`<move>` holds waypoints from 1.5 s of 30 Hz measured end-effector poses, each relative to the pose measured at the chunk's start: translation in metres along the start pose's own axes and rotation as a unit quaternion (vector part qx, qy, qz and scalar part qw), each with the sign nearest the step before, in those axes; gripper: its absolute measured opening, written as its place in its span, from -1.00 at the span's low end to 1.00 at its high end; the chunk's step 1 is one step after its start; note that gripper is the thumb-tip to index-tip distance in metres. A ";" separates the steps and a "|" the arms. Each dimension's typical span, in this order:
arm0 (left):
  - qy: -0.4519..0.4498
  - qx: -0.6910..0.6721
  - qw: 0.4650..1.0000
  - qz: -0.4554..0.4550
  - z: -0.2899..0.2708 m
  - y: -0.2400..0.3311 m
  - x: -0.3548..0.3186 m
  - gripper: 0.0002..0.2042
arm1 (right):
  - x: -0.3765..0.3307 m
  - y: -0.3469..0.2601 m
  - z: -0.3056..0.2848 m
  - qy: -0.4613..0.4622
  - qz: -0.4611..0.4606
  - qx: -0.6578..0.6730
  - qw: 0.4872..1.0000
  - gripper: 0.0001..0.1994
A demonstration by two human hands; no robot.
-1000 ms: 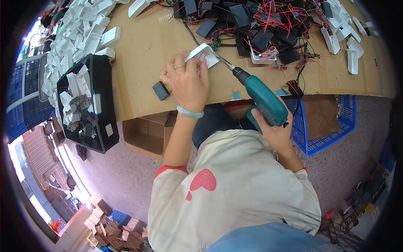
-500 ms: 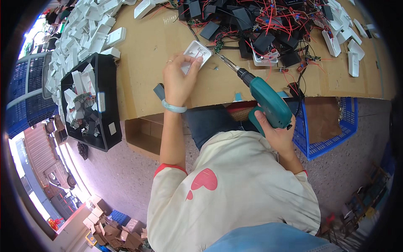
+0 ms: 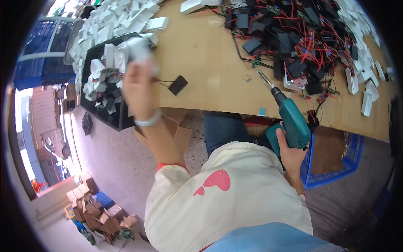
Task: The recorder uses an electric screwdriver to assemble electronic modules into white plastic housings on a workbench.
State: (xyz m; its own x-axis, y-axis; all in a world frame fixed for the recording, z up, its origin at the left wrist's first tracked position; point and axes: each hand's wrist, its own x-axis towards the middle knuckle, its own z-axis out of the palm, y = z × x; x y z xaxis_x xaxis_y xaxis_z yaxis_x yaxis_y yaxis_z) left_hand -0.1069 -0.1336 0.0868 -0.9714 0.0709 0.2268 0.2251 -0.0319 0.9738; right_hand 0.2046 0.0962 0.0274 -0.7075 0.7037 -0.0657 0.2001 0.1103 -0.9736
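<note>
Left hand grips a white casing above the black tray; right hand clasps the teal drill

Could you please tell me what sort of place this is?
Probably a small electronics assembly workshop: black wired modules heaped on a board bench, white casings piled up, and a teal power screwdriver in the right hand.

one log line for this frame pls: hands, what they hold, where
left hand: holds white case over black bin | right hand: grips teal drill at bench edge, bit off the work
</note>
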 end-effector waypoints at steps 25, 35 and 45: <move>-0.266 0.781 0.489 0.283 -0.010 -0.092 0.195 -0.80 | 0.010 -0.002 0.014 0.002 -0.087 0.015 0.996 -0.69; -0.410 0.530 0.647 0.364 0.128 -0.060 -0.042 -0.64 | 0.006 -0.010 -0.010 0.022 -0.054 0.049 0.997 -0.69; -0.446 0.239 0.734 0.452 0.160 -0.006 -0.115 -0.62 | 0.004 -0.018 -0.063 0.206 -0.118 0.138 0.962 -0.68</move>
State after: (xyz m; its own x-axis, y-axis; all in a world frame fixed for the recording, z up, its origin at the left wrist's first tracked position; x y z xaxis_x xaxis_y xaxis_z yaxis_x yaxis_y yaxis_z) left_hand 0.0156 0.0175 0.0570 -0.0191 0.8687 0.4950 0.9557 -0.1295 0.2641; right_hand 0.2413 0.1411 0.0586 -0.3720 0.9059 0.2022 -0.1607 0.1517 -0.9753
